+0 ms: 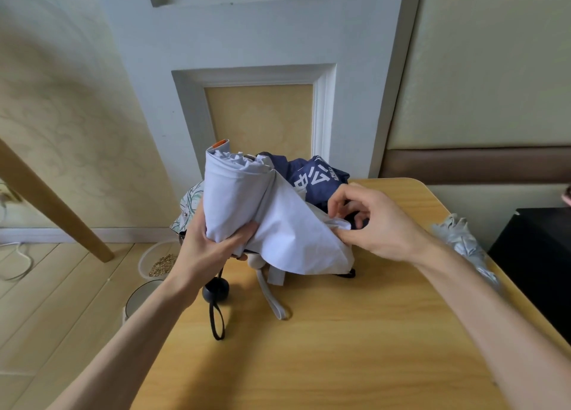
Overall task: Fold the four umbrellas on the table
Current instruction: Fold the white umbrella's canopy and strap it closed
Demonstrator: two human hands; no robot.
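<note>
A pale lilac umbrella [244, 199] stands nearly upright above the wooden table [324, 363], its canopy partly rolled. My left hand [205, 246] grips its lower end. My right hand [374, 221] pinches a loose flap of the same canopy at the right. Its pale wrist strap [272, 298] hangs down onto the table. Behind it lies a navy umbrella [315, 175] with white lettering. A leaf-patterned umbrella [188, 202] shows at the left, mostly hidden. A black handle with a loop [216, 298] rests on the table. A grey crumpled umbrella [463, 242] lies at the right edge.
A slanted wooden leg [55, 205] crosses the left side. On the floor beside the table stand a clear bowl with grains [157, 261] and a white bowl [139, 298]. A black cabinet [537, 261] stands right of the table. A white panelled wall is behind.
</note>
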